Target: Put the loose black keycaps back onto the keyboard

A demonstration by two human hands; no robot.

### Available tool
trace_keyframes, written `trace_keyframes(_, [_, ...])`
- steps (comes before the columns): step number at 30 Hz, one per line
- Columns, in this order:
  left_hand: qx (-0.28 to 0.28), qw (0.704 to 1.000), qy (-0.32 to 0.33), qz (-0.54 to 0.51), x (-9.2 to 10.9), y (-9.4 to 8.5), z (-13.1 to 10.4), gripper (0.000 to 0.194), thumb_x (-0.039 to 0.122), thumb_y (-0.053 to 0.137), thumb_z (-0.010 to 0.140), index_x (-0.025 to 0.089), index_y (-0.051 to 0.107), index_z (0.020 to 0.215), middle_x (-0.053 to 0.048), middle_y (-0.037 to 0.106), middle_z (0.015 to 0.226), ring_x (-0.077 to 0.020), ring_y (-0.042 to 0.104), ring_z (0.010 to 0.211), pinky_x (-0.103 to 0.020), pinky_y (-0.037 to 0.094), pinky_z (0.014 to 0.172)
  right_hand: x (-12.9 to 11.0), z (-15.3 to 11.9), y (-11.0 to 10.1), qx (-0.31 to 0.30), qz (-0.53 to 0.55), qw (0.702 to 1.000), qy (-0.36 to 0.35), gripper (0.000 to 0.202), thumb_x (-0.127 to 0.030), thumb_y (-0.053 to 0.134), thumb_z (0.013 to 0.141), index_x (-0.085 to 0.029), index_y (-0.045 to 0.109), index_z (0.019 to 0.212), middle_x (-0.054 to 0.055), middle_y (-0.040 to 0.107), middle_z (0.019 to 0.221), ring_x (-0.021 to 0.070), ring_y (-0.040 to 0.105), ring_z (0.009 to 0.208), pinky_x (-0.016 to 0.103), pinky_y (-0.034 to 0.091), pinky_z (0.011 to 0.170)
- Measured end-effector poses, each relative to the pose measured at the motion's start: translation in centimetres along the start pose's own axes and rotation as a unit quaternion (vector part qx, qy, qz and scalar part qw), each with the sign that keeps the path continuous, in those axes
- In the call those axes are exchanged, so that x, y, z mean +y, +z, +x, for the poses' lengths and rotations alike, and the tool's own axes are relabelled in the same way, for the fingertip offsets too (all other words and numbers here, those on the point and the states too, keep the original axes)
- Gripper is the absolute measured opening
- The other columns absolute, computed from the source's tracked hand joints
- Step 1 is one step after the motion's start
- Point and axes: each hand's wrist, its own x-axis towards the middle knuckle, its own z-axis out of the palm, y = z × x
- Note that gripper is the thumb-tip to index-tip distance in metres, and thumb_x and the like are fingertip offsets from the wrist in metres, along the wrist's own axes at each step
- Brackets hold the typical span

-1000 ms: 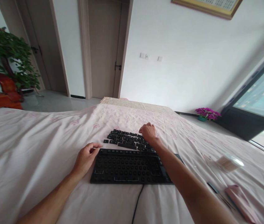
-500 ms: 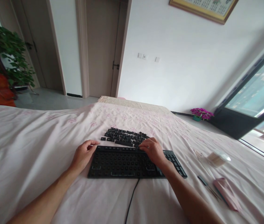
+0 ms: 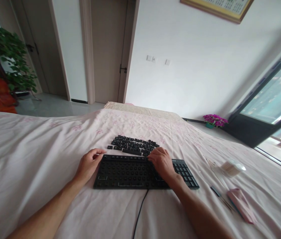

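A black keyboard (image 3: 128, 172) lies on the bedsheet, most of its main section bare of keycaps. A row of keys along its far edge and the number pad (image 3: 185, 172) are still capped. My left hand (image 3: 89, 163) is at the far left corner, thumb and fingertips pressed together; whatever is between them is hidden. My right hand (image 3: 161, 162) reaches over the keyboard, its fingers curled together at the far edge, and I cannot make out what they hold. Just beyond lies a patch of loose black keycaps (image 3: 132, 152), with the long spacebar among them.
A cable (image 3: 140, 212) runs from the keyboard towards me. On the right of the sheet (image 3: 43, 146) lie a clear tub of cotton swabs (image 3: 232, 167), a few loose swabs (image 3: 211, 162), a thin dark-handled tool (image 3: 221, 198) and a folded pink cloth (image 3: 241, 205).
My right hand and forearm have shifted slightly to the left, uncovering more of the number pad. My left hand stays by the far left corner.
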Motion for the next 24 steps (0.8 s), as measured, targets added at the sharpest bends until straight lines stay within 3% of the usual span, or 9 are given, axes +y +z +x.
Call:
trace_keyframes(7, [0.003,1.000,-0.006,-0.014,0.6,0.0,-0.2,0.029,0.039,0.058,0.076,0.018,0.068,0.093,-0.004,0.071,0.081,-0.0178,0.064,0.069,-0.026,0.048,0.065,-1.2,-0.6,0.0,-0.023,-0.059,0.998,-0.015,0.024,-0.021,0.047,0.092,-0.023,0.070,0.086,0.006,0.064,0.090,0.0210,0.048,0.095,0.034,0.035,0.085])
trace_keyframes(13, [0.002,1.000,0.000,-0.008,0.7,-0.1,-0.2,0.028,0.038,0.057,0.076,0.018,0.068,0.093,-0.003,0.072,0.082,-0.0177,0.064,0.071,-0.025,0.048,0.066,-2.3,-1.3,-0.1,-0.033,-0.081,0.996,-0.001,0.027,-0.009,0.049,0.082,-0.022,0.067,0.098,0.008,0.062,0.100,0.0234,0.045,0.106,0.035,0.033,0.094])
trace_keyframes(17, [0.000,1.000,0.003,-0.006,0.4,0.0,-0.1,0.029,0.038,0.056,0.077,0.018,0.068,0.094,-0.003,0.072,0.081,-0.0176,0.064,0.070,-0.025,0.048,0.065,-2.7,-1.9,-0.1,-0.036,-0.080,0.996,-0.007,0.036,-0.005,0.050,0.077,-0.022,0.066,0.105,0.008,0.062,0.112,0.0244,0.041,0.117,0.038,0.026,0.105])
trace_keyframes(21, [-0.002,1.000,0.001,-0.010,0.4,0.0,-0.1,0.030,0.039,0.056,0.077,0.017,0.068,0.094,-0.004,0.071,0.080,-0.0178,0.064,0.069,-0.025,0.048,0.064,-1.9,-2.0,-0.5,-0.049,-0.051,0.997,-0.004,0.043,-0.004,0.048,0.075,-0.025,0.068,0.108,0.004,0.062,0.117,0.0232,0.040,0.121,0.038,0.026,0.106])
trace_keyframes(24, [-0.002,1.000,-0.002,-0.009,0.5,0.0,-0.2,0.031,0.040,0.057,0.076,0.018,0.068,0.095,-0.003,0.071,0.079,-0.0184,0.065,0.070,-0.026,0.048,0.065,0.1,-0.6,-0.7,-0.051,-0.018,0.998,0.035,0.041,-0.007,0.047,0.078,-0.030,0.072,0.101,0.001,0.063,0.118,0.0217,0.043,0.118,0.036,0.033,0.100])
